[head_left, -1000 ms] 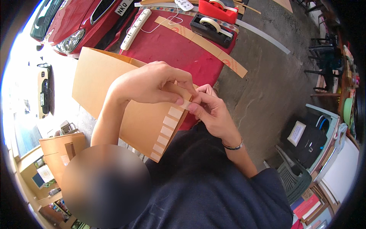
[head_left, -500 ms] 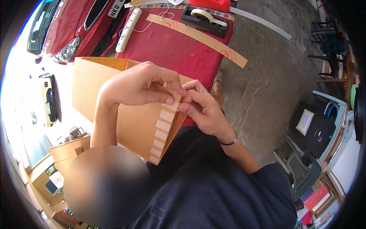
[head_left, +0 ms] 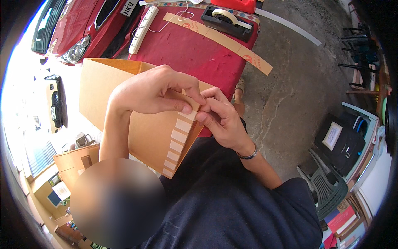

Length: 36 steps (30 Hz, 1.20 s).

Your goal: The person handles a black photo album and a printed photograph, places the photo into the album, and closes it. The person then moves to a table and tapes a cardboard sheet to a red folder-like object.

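Both hands [head_left: 157,89] lifted slightly, one cardboard box [head_left: 153,137] (seven tape strips [head_left: 179,136])

So there's a table with a red cloth [head_left: 195,50] on top, parked on rough grey concrete [head_left: 290,91]. Lying on it: a white power strip [head_left: 143,30] along one side, a long brown tape strip [head_left: 217,38] running diagonally, and a black tape dispenser [head_left: 226,19] near the far edge.
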Motion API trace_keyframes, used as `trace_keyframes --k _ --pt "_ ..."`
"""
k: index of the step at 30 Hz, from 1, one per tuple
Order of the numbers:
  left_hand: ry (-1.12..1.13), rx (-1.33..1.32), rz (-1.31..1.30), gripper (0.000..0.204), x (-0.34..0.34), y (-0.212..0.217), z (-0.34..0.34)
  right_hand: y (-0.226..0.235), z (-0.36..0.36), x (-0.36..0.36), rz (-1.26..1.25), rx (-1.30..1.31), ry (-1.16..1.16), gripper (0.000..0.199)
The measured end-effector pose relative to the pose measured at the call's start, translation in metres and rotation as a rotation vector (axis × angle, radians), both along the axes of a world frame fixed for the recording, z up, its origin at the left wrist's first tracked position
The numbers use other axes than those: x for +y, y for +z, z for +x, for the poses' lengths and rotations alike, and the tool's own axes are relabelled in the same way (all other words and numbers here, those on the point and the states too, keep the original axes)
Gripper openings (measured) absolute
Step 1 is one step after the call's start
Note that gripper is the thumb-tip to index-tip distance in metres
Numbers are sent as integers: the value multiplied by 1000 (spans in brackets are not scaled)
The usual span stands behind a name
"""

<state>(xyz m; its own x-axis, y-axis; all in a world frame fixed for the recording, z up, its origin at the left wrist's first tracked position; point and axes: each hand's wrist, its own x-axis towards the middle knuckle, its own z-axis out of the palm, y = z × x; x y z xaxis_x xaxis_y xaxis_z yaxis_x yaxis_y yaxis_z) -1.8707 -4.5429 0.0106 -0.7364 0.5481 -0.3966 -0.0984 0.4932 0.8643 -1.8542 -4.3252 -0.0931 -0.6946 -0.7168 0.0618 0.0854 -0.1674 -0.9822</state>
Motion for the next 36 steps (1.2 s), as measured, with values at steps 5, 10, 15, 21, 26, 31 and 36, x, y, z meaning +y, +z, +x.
trace_keyframes --k 5,10,15,21,26,31,36 --pt "8 -18 -2 19 -1 0 0 3 1 -2 9 24 -24 19" --pt "2 -7 -36 20 0 2 -1 2 5 -4 44 31 -93 19" --pt "41 6 14 17 -4 -3 3 2 7 -8 75 41 -139 25" --pt "41 53 37 14 -6 -6 4 -25 15 -8 96 -197 -301 39" --pt "32 40 20 13 -2 -1 2 -27 1 -18 36 146 -187 38" --pt "25 60 3 14 -6 -1 2 -36 -3 -23 -26 177 -80 31" --pt "40 62 13 13 -8 -3 6 -32 -5 -22 -123 83 -33 36"
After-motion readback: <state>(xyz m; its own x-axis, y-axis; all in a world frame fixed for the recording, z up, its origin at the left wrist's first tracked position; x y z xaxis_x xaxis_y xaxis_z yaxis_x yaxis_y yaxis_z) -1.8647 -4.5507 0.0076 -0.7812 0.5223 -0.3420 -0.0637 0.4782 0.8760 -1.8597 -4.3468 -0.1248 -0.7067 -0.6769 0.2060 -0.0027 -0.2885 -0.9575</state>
